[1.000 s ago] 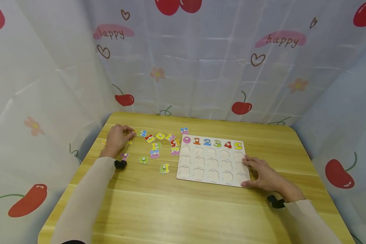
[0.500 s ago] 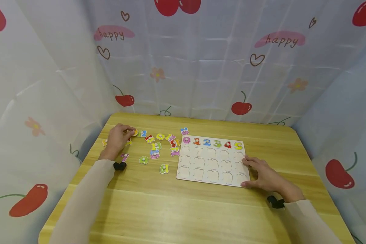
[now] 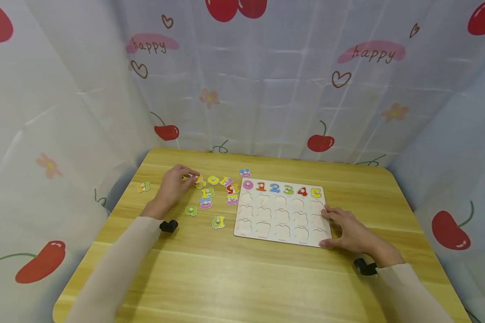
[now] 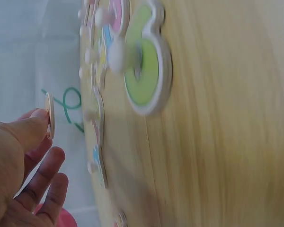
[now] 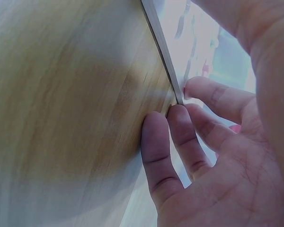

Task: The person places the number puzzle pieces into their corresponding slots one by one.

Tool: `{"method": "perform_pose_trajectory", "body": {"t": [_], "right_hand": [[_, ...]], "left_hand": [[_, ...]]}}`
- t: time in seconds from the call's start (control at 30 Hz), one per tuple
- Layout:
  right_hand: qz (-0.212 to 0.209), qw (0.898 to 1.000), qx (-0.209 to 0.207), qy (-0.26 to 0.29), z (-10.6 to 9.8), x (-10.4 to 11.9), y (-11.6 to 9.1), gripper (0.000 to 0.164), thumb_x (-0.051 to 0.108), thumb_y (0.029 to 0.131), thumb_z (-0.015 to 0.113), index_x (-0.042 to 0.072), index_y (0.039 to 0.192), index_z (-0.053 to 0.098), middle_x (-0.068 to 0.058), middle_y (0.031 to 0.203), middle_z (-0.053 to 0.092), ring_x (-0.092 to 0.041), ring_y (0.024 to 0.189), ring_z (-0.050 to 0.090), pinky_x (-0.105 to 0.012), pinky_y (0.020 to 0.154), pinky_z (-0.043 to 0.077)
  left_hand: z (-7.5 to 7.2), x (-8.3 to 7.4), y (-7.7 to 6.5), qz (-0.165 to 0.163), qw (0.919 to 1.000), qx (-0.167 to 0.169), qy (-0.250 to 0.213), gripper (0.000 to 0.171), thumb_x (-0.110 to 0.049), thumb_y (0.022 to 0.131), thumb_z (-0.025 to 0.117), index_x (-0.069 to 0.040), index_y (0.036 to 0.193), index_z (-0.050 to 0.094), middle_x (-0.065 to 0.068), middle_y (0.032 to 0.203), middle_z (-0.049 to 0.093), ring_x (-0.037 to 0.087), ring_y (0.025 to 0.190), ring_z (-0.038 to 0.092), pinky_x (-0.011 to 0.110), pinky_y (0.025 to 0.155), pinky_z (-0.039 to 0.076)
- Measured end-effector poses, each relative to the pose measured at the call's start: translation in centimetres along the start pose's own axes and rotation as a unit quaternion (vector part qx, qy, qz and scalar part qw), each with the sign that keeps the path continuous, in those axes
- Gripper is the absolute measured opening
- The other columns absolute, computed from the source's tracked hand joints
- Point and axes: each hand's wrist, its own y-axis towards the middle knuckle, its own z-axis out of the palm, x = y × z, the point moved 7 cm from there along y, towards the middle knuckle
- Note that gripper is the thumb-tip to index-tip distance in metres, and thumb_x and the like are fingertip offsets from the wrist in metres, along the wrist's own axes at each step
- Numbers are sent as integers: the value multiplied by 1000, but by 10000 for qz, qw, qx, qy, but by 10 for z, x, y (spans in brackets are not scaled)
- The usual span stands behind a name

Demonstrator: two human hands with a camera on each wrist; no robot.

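Observation:
My left hand (image 3: 173, 186) pinches a small orange number puzzle piece (image 4: 50, 116) between thumb and fingers. In the left wrist view the piece is edge-on, raised off the table; its digit cannot be read. Beneath and beside this hand lie loose knobbed number pieces, among them a yellow-green 13 (image 3: 207, 193) and a green 6 or 9 (image 4: 144, 66). My right hand (image 3: 349, 231) rests at the right edge of the cream puzzle board (image 3: 283, 216), fingertips touching its rim in the right wrist view. Pieces 0 to 5 sit in the board's top row, above several bare recesses.
A green-and-yellow 19 piece (image 3: 218, 222) lies left of the board, and a 15 piece (image 3: 143, 186) near the table's left side. A blue piece (image 3: 244, 173) lies just behind the board's corner. Patterned curtains (image 3: 266, 112) surround the wooden table (image 3: 226, 278).
My left hand has moved right with the orange piece, uncovering the piece at far left and now covering the blue-green 12 and the purple 7. The right hand and board have stayed put.

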Motion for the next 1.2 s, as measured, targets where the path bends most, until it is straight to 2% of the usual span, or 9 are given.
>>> {"method": "perform_pose_trajectory", "body": {"t": [0.17, 0.33, 0.6, 0.7, 1.03, 1.2], "right_hand": [[-86, 10000, -7, -12, 1, -2, 1, 108, 47, 88, 103, -8, 167, 55, -35, 179, 45, -60, 156, 46, -78, 126, 43], [-94, 10000, -10, 1, 1, -4, 2, 108, 50, 88, 103, -8, 167, 56, -34, 179, 46, -60, 156, 47, -78, 126, 44], [-73, 10000, -12, -15, 2, -3, 2, 109, 50, 89, 102, -7, 167, 55, -34, 180, 44, -59, 155, 47, -78, 126, 44], [-62, 10000, -6, -14, 2, -4, 2, 109, 50, 88, 102, -7, 167, 55, -34, 181, 44, -59, 155, 47, -78, 125, 45], [-20, 10000, 4, -13, 3, -4, 3, 108, 50, 88, 103, -7, 167, 55, -34, 180, 45, -60, 156, 46, -79, 127, 43], [-13, 10000, -9, 1, 3, -4, 2, 108, 49, 88, 103, -7, 167, 55, -34, 180, 45, -59, 156, 46, -79, 127, 43]], "left_hand": [[14, -22, -3, 255, 9996, 96, -116, 17, -12, 110, 82, -6, 125, 88, 16, 124, 75, 37, 113, 74, 54, 99, 63], [29, -47, -7, 610, 9975, 292, -213, 14, -11, 110, 82, -6, 121, 88, 15, 122, 76, 35, 112, 78, 53, 101, 66], [59, -89, -8, 1292, 9889, 653, -344, 13, -6, 107, 84, -6, 119, 88, 11, 120, 77, 30, 111, 82, 47, 98, 70], [72, -100, -8, 1421, 9859, 840, -283, 12, -8, 109, 83, -7, 120, 88, 11, 121, 77, 28, 111, 82, 44, 98, 70], [110, -114, -1, 1413, 9789, 1474, -91, 14, -12, 114, 77, -8, 123, 87, 9, 124, 76, 24, 110, 76, 39, 100, 66], [122, -116, 3, 1498, 9758, 1582, 187, 15, -12, 115, 75, -9, 122, 89, 8, 123, 78, 22, 110, 72, 37, 99, 64]]}}
